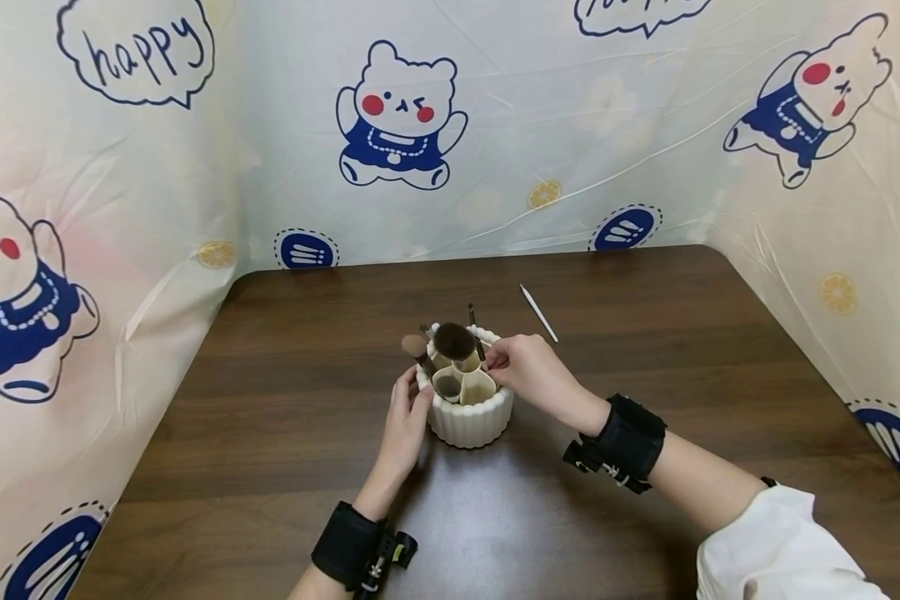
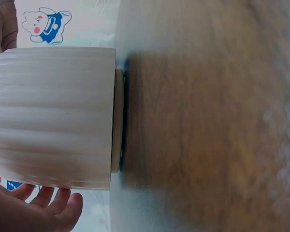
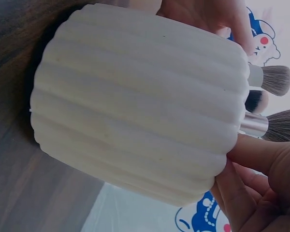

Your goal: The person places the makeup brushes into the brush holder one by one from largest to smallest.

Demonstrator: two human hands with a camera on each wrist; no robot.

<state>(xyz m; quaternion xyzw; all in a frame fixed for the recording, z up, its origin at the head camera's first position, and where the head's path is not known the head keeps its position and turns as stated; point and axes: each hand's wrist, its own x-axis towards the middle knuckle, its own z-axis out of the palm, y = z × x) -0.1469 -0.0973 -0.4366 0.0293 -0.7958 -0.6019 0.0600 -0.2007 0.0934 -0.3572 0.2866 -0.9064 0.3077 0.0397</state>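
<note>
A cream ribbed makeup brush holder (image 1: 471,423) with an inner divider stands upright on the table, holding several makeup brushes. Among them are a large dark fluffy brush (image 1: 454,341), a tan-tipped brush (image 1: 414,346) and a thin dark brush (image 1: 472,317). My left hand (image 1: 405,421) holds the left side, its fingertips (image 2: 63,195) against the ribbed wall and its thumb near the rim. On the right, my right hand (image 1: 534,371) pinches the holder's rim between thumb and fingers (image 3: 234,188), close to the thin brush. Lower brush handles are hidden inside.
Behind the holder to the right, a slim white pen-like stick (image 1: 539,313) lies on the brown wooden table (image 1: 285,400). A bear-printed curtain (image 1: 510,125) hangs along the table's back and sides. Black bands with cameras (image 1: 633,442) sit on both wrists.
</note>
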